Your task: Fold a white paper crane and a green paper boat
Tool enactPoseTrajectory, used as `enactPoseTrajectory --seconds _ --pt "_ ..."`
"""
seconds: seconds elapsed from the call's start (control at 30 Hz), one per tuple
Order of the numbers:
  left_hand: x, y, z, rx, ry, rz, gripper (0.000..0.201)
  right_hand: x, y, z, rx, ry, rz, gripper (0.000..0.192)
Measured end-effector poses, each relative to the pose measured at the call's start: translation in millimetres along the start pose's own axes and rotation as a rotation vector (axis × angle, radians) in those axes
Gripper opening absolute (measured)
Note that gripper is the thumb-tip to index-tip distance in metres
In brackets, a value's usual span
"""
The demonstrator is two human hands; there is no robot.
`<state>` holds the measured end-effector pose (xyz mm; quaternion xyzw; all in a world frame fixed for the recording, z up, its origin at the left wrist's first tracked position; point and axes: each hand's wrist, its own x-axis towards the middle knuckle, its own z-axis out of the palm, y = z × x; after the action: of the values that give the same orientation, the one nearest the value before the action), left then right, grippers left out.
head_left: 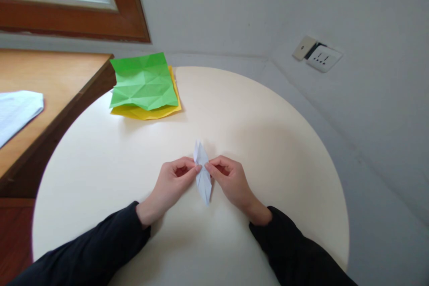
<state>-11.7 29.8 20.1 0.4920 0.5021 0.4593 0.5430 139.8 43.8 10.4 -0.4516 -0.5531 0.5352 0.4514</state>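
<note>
A small white folded paper piece point(203, 174), long and pointed at both ends, lies on the round cream table point(275, 152) in front of me. My left hand point(174, 181) pinches its left edge with thumb and fingertips. My right hand point(229, 178) pinches its right edge the same way. Both hands rest on the tabletop, with dark sleeves reaching back toward me.
A creased green sheet point(144, 81) lies on a yellow sheet point(150, 112) at the table's far left. A wooden desk point(50, 80) with a pale blue paper point(16, 111) adjoins on the left. A wall socket point(322, 57) sits on the grey wall to the right.
</note>
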Motion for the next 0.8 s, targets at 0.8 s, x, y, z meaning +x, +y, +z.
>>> enactPoseTrajectory --seconds 0.8 --pt "-1.0 -3.7 3.6 -0.059 0.144 -0.006 0.037 -1.9 -1.7 3.7 0.118 -0.021 0.06 0.028"
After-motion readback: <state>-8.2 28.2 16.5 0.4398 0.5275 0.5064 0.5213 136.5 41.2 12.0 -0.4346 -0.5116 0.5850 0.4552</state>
